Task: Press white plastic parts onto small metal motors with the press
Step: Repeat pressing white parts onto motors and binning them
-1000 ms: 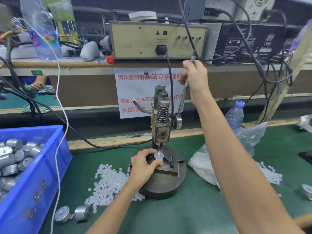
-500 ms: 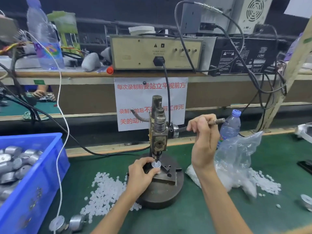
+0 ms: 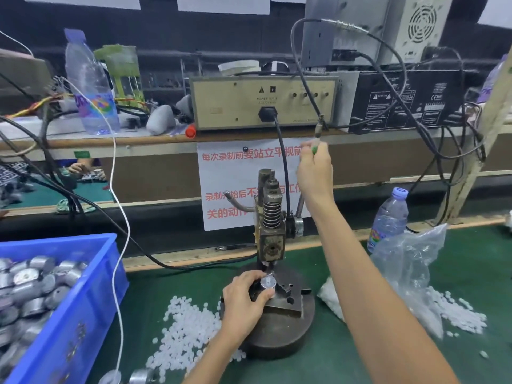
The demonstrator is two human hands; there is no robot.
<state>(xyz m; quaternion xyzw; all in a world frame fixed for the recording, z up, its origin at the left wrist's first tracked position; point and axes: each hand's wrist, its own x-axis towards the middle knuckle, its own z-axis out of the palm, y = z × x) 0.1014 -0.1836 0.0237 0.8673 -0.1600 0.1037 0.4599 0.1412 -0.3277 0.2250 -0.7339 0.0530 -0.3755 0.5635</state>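
A white paper sign (image 3: 230,189) taped to the shelf edge behind the right hand (image 3: 315,173) carries red Chinese print. Its top line reads 每次录制前要站立平视前 until that hand covers it, the press (image 3: 273,245) breaks up the middle line, and the bottom line reads 关的动作. Above the sign, a beige box (image 3: 263,103) shows two warning triangles over the blurred words POWER INPUT. The black box (image 3: 407,101) to the right of the hand bears warning triangles and a CE mark. Faded characters on the blue crate (image 3: 83,314), far left of the left hand (image 3: 243,297), cannot be read. The motor (image 3: 268,282), a short metal cylinder, stands on end on the press's fixture block directly beneath the ram. Its axis is vertical and its flat silver face is up, with a small pale spot at the centre. The left hand reaches in from below, palm down, with thumb and fingers curled round the motor's sides, gripping it. The right arm stretches forward and up, its hand closed in a fist round the top of the lever (image 3: 300,203). The lever rises nearly upright from the hub on the press's right side. White plastic parts (image 3: 188,325) lie scattered on the green desk (image 3: 457,300) just left of the left wrist. More spill from a clear bag (image 3: 410,273) to the right of the right forearm, with a water bottle (image 3: 388,220) behind the bag.
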